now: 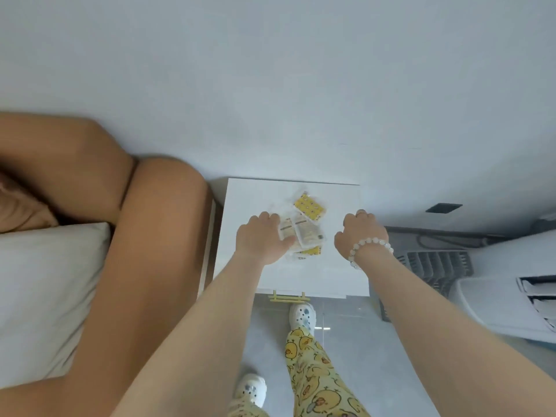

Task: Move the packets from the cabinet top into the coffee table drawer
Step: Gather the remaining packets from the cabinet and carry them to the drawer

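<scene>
Plastic-film packets (302,233), small flat sachets, some yellow-printed, some pale and clear, lie in a loose overlapping pile on the white cabinet top (340,272), roughly mid-surface. None moved toward the coffee table drawer yet; drawer not in view.

Left hand (263,239) is on the pile's left edge, fingers curled down over the pale packets, thumb under or beside the lower one; looks like a grip closing on them, though whether they are lifted can't be told. Right hand (362,236), beaded bracelet (371,248) at the wrist, hovers just right of the pile, fingers curled loosely, holding nothing, not touching packets.

Handling guess: very light, thin, floppy, glossy film so they likely slide over each other and off the smooth top. Not fragile, contents probably soft. Best taken by pinching several together at the sealed edges, or sweeping the pile into one stack against the other hand, then clamping flat faces. Risk: loose ones slipping out during carry.

Below the front edge a yellow handle (287,297) shows; bed pillow (45,284) on left.
</scene>
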